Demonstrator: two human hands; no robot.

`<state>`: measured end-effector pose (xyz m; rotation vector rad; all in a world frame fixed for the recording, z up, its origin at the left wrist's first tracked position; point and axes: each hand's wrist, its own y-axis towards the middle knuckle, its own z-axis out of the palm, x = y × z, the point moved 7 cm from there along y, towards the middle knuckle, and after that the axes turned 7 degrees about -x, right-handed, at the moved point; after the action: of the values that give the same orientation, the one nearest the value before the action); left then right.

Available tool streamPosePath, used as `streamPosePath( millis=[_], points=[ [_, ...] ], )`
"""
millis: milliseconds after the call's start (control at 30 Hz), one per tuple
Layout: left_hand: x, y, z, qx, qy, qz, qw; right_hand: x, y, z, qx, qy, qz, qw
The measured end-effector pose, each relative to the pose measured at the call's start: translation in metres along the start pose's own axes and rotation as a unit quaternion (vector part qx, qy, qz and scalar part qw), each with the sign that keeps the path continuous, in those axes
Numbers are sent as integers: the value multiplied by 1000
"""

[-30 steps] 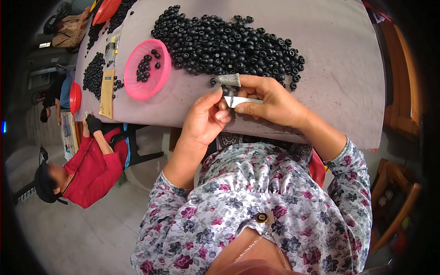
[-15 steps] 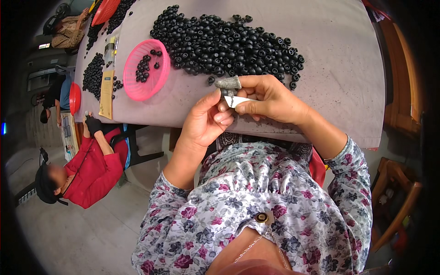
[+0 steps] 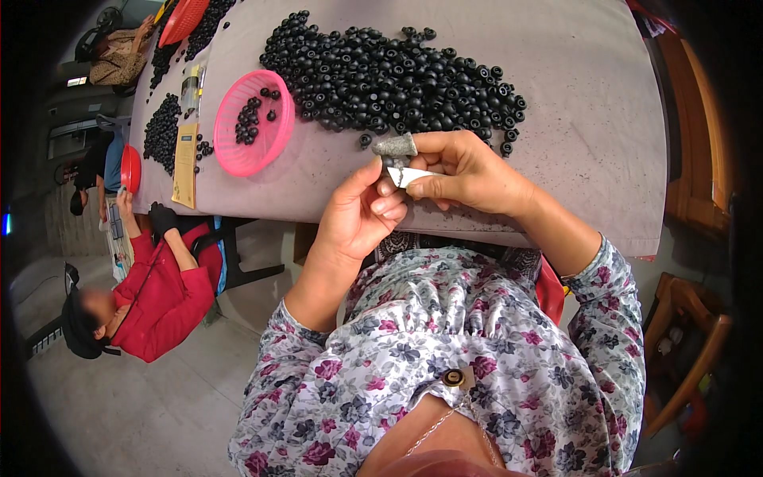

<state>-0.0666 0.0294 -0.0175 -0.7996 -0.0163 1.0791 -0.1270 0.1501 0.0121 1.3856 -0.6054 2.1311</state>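
Observation:
My left hand (image 3: 355, 208) pinches a small dark round piece (image 3: 395, 161) between thumb and fingers, mostly hidden by them. Against it, my right hand (image 3: 477, 176) presses a white, flat, pointed tool (image 3: 405, 176), gripped under the thumb; I cannot make out its exact kind. A grey fingertip cover (image 3: 395, 145) sits on my right index finger, over the top of the dark piece. Just beyond my hands lies a wide heap of small black round parts with holes (image 3: 397, 79). To the left stands a pink plastic basket (image 3: 225, 143) with several black parts in it.
The grey-covered table (image 3: 588, 119) carries dark crumbs near my right hand. At the left are a brown card (image 3: 185, 163), another black pile (image 3: 162, 131) and red baskets (image 3: 129, 168). A person in red (image 3: 171, 278) sits at the left; wooden furniture (image 3: 699, 143) stands at the right.
My hands hold nearly the same pose around the dark piece. At the left, the person in red has moved a hand up toward the red basket.

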Motion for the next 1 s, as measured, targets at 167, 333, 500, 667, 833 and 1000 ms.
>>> streamPosePath(
  millis=[167,333,500,667,833,1000],
  points=[
    [0,0,-4,5,5,14,1000,-3,0,0,-1,9,8,1000],
    [-1,0,1,34,16,24,999,-6,0,-1,5,29,19,999],
    [4,-2,6,49,-11,1,999,-12,0,-4,-8,48,34,998],
    [7,-1,11,30,-7,0,1000,-14,3,-7,-1,70,29,997],
    [3,1,1,31,-36,19,999,-10,2,-3,15,40,30,999],
    [2,1,-3,14,-11,36,999,-9,1,0,13,38,26,999]
  ],
)
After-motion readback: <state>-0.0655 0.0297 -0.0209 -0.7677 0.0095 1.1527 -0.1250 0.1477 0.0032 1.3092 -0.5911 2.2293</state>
